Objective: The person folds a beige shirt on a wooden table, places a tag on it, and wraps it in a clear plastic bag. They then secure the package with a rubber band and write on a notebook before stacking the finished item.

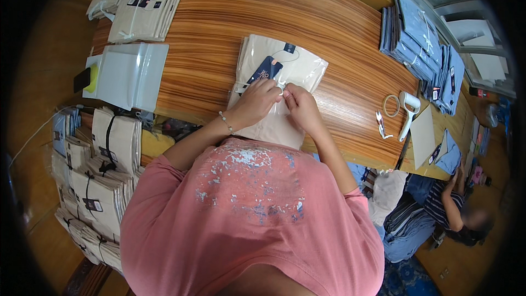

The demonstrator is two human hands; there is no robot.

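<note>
A bundle of folded cream garments (pixel 309 71) in clear plastic lies at the table's near edge, in front of my body. On its top is a dark blue hang tag (pixel 267 69) with a loop of string. A white tie strip (pixel 281 86) crosses the bundle. My left hand (pixel 259 100) and my right hand (pixel 301 107) meet over the bundle's middle, both with fingers pinched on the strip. My fingertips partly hide where the strip's ends cross, so I cannot tell whether it is knotted.
On the table's right lie a white lint roller (pixel 408 111), a tape ring (pixel 391 106) and small snips (pixel 380 125). Blue garment stacks (pixel 416 38) stand behind them. At left are clear plastic bags (pixel 131 74) and tied cream bundles (pixel 148 13). A co-worker (pixel 452 208) sits at right.
</note>
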